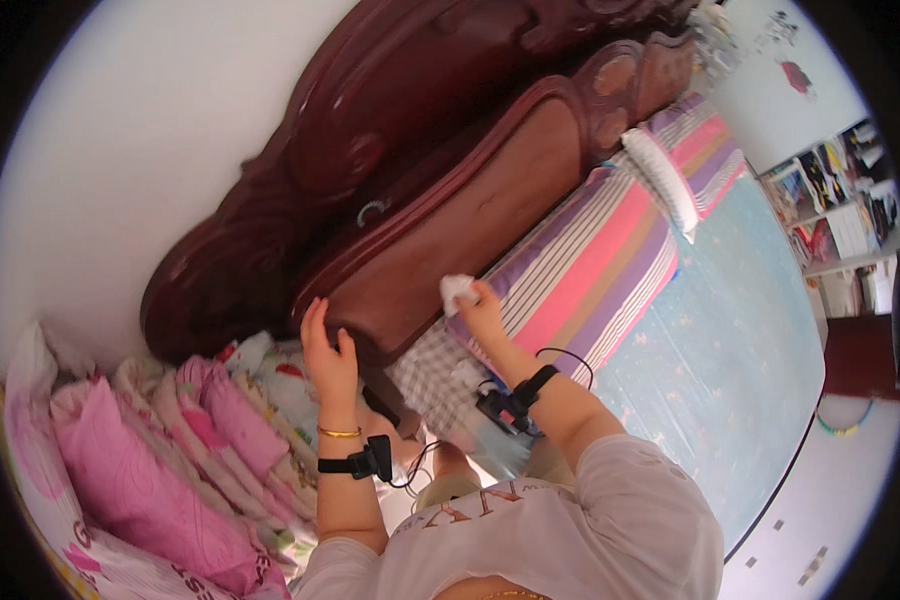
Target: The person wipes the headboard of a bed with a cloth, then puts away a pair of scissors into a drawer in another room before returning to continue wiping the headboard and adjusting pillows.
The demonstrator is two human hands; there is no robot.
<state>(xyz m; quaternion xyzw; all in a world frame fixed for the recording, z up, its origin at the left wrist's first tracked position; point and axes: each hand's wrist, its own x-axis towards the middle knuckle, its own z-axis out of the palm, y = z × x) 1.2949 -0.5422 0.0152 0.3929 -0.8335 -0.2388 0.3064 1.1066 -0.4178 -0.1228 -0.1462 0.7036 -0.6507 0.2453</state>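
Note:
A dark reddish-brown carved headboard (460, 190) with a padded panel runs from the lower left up to the far right. My left hand (328, 350) is at the near left end of this panel, fingers stretched and apart, holding nothing. Whether its fingertips touch the panel I cannot tell. In my right hand (482, 308) is a crumpled white cloth or tissue (458, 293), pinched between the fingers close to the panel's lower edge. A striped pillow (595, 265) in pink, purple and white lies just beyond my right hand.
Pink folded bedding (140, 460) is piled at the left. A light blue bed sheet (710, 350) covers the mattress at the right, with a second striped pillow (695, 150) farther off. Shelves (835, 220) stand at the far right. Cables hang from my wrist straps.

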